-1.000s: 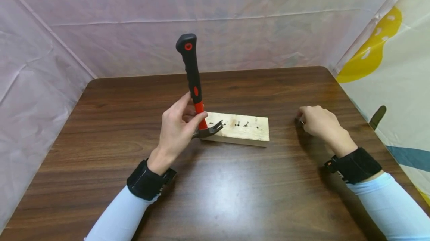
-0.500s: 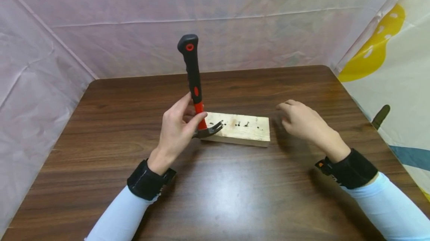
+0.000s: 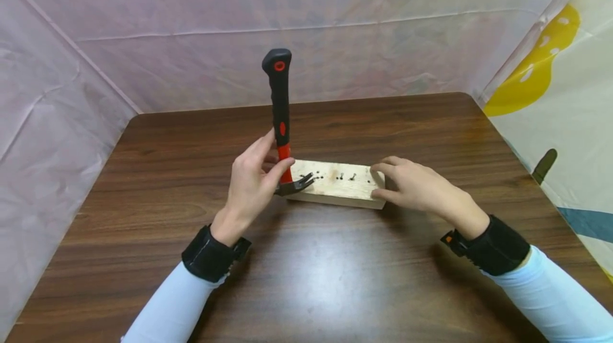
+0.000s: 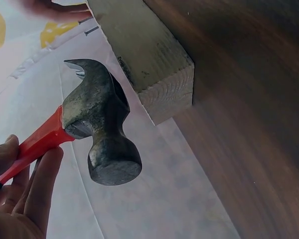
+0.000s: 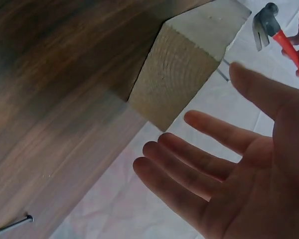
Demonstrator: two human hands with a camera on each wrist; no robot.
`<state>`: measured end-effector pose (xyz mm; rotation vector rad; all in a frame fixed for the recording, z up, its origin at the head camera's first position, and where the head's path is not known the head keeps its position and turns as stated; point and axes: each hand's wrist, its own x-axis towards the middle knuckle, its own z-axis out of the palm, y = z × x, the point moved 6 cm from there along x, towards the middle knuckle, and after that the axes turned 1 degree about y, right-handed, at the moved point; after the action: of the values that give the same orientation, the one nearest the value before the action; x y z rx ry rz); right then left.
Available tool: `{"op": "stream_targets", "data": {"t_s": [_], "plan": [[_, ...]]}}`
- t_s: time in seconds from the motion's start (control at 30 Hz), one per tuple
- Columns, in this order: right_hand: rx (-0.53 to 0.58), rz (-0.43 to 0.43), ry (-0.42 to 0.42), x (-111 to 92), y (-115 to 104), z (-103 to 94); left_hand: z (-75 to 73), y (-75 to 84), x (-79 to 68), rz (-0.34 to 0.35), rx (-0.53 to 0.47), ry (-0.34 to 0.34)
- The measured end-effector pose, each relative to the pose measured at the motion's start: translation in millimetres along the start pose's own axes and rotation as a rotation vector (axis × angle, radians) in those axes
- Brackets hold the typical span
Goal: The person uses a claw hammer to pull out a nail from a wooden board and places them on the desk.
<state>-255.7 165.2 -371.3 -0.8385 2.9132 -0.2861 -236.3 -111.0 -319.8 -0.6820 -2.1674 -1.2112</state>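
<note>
1. On the brown counter [image 3: 143, 183], near its middle, a pale wooden block [image 3: 335, 190] is laid flat, long side across the view, so that its nail-studded top face is turned upward.

2. At the block's left end a hammer [image 3: 282, 119] is held nearly upright, head down and black-and-red handle pointing up. The claw [image 3: 303, 181] is set low over the block's top face, among the nails there — a placement suited to levering, though whether a nail is actually caught in the claw cannot be told.

3. The hammer is gripped by the left hand [image 3: 251, 186] low on the red neck, just above the steel head [image 4: 107, 139]; the thumb and fingers are curled round the shaft. So short a hold is judged to give control of the claw rather than swing.

4. The right hand [image 3: 412, 186] is laid against the block's right end, fingers nearly straight and spread — nothing is enclosed in it. In the right wrist view the palm [image 5: 254, 184] is seen open just beside the block's end grain [image 5: 177, 82]. It is judged to be placed there to steady the block against the pull of the hammer.

5. Several short nails [image 3: 346, 176] are seen standing in the top face between the two hands.

6. One loose nail [image 5: 12, 225] is left lying flat on the counter, well apart from the block.
</note>
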Motion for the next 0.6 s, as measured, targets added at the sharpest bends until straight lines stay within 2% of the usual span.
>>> {"op": "stream_targets", "data": {"t_s": [0.33,0.6], "plan": [[-0.023,-0.057,0.028,1,-12,-0.2,2.9,2.7,2.4,0.018,0.029,-0.024],[-0.045,-0.069,0.01,1,-16,0.0,8.7,6.9,4.0,0.038,0.071,-0.069]]}}
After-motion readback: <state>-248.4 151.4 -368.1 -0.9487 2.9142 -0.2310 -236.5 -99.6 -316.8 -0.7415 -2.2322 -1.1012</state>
